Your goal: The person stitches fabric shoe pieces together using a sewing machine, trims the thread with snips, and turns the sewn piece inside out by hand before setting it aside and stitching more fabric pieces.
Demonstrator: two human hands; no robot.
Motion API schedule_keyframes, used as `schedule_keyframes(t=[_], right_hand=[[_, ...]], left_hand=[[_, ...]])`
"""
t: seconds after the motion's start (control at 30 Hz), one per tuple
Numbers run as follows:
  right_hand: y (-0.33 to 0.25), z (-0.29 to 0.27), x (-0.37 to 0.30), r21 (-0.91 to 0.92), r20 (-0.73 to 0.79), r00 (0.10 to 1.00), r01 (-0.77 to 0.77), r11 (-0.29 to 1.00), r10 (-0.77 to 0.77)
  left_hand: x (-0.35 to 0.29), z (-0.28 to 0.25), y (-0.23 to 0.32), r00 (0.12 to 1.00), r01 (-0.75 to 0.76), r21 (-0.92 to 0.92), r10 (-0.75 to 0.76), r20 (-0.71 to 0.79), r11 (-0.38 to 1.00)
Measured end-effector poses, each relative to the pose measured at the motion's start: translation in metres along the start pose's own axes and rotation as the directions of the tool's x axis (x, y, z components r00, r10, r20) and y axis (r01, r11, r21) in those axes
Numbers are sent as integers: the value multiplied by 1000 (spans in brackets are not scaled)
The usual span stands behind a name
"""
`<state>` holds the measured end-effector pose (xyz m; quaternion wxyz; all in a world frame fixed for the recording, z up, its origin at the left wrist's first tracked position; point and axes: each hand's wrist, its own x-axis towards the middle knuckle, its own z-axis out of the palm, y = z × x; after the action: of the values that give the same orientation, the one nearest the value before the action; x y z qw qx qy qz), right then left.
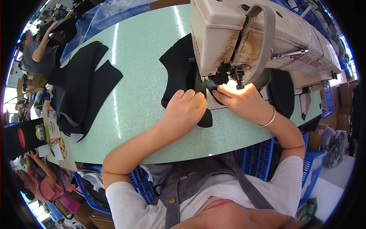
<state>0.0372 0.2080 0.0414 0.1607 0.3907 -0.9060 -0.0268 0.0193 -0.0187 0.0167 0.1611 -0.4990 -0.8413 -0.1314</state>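
Observation:
A cream sewing machine [213,36] with rusty stains stands over the pale green table, its lamp glaring beside the needle area. Under its head lies a black fabric piece [177,65] with a curved edge, its lower end sticking out below my left hand. My left hand [186,108] is closed, fingers curled on the fabric just left of the needle area. My right hand [244,101], a bangle on its wrist, pinches at the fabric's edge on the other side. Lamp glare washes out part of its fingers, and the machine head hides the fabric's far part.
A pile of black cut pieces [82,82] lies at the table's left. Another black piece [282,93] rests right of my right hand. Blue crates [255,158] stand below the table edge. Two other people are at the far left, one in a grey top [40,57].

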Motion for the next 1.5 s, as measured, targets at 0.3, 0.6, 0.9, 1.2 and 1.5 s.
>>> schedule_keyframes(t=[0.3, 0.6, 0.9, 1.2, 1.5], right_hand=[[-6, 16, 3, 40, -157, 986, -50, 998, 56], [-7, 28, 9, 26, -260, 964, -44, 999, 49], [-14, 23, 6, 117, -146, 982, -103, 988, 120], [-21, 14, 0, 170, -73, 968, -224, 960, 239], [0, -3, -4, 42, -11, 991, -136, 990, 136]], left_hand=[[4, 7, -1, 995, 27, -26, -29, -96, 999], [6, 8, -8, 993, 70, -115, -81, -90, 991], [2, 8, -4, 1000, -6, -48, 6, 0, 999], [11, -25, -3, 994, 110, 127, -110, -13, 986], [11, -37, -6, 986, 51, 32, -56, 158, 998]])
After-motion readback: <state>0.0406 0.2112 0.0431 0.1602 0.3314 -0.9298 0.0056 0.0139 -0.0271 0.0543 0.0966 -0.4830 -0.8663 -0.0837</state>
